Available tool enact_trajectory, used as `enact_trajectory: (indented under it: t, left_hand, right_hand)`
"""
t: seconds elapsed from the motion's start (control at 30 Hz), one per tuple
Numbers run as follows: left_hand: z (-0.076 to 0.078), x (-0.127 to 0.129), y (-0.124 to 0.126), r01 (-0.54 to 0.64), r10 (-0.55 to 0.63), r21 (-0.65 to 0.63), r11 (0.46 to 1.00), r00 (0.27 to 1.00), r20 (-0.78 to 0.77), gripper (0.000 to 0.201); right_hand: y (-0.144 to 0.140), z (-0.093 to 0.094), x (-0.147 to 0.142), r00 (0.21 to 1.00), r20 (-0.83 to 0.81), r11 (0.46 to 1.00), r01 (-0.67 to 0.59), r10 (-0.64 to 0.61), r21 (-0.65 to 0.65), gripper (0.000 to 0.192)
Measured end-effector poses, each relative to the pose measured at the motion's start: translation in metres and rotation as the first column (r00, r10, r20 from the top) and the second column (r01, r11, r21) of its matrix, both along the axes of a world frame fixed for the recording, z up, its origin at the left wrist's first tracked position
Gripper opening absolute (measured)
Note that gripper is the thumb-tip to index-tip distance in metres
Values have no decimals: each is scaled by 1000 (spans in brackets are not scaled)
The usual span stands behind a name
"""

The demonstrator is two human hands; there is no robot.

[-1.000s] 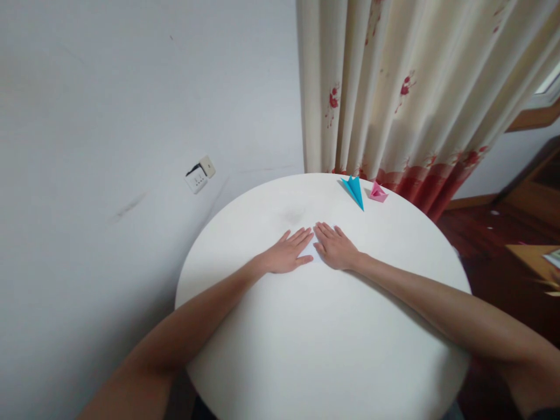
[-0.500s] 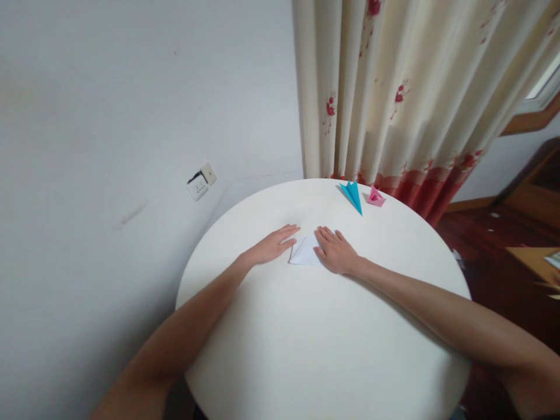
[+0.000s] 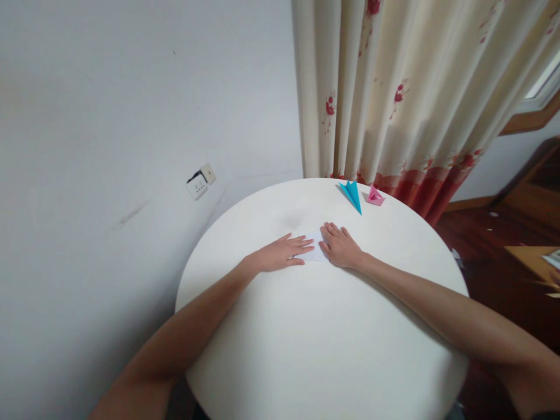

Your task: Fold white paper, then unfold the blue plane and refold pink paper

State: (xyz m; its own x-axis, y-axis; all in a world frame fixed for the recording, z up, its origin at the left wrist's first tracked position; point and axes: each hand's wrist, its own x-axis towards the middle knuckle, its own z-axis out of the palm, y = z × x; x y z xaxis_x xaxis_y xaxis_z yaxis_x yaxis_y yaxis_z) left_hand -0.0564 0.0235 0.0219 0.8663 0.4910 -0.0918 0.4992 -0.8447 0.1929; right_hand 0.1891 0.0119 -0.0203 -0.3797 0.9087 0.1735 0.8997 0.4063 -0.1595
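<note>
1. A small white folded paper (image 3: 314,249) lies flat on the round white worktop (image 3: 324,338), a bit past its middle. Only a little of it shows between the two hands, and it looks thin with a pointy edge.
2. The left hand (image 3: 282,255) lies flat on the left part of the paper, palm down. Its fingers are straight and spread, so its grip is loose and holds nothing.
3. The right hand (image 3: 341,248) lies flat on the right part of the paper, fingers pointing away. Its grip is loose too; it only presses down.
4. Both arms stretch out long over the worktop.
5. A blue paper plane (image 3: 352,195) and a pink paper shape (image 3: 375,196) sit near the far edge, by the curtain (image 3: 394,87).
</note>
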Motion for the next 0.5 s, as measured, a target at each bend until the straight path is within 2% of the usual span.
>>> enact_trajectory:
  t: [0.23,0.5]
  left_hand:
    - [5,-7,5,15,-12,-25,1000,996,88,48]
    - [13,-5,0,10,-9,-9,1000,996,94,41]
  right_hand:
    - [1,2,2,1000,-4,1000,-20,20,0,55]
    - [2,2,3,1000,-10,1000,-25,25,6,53]
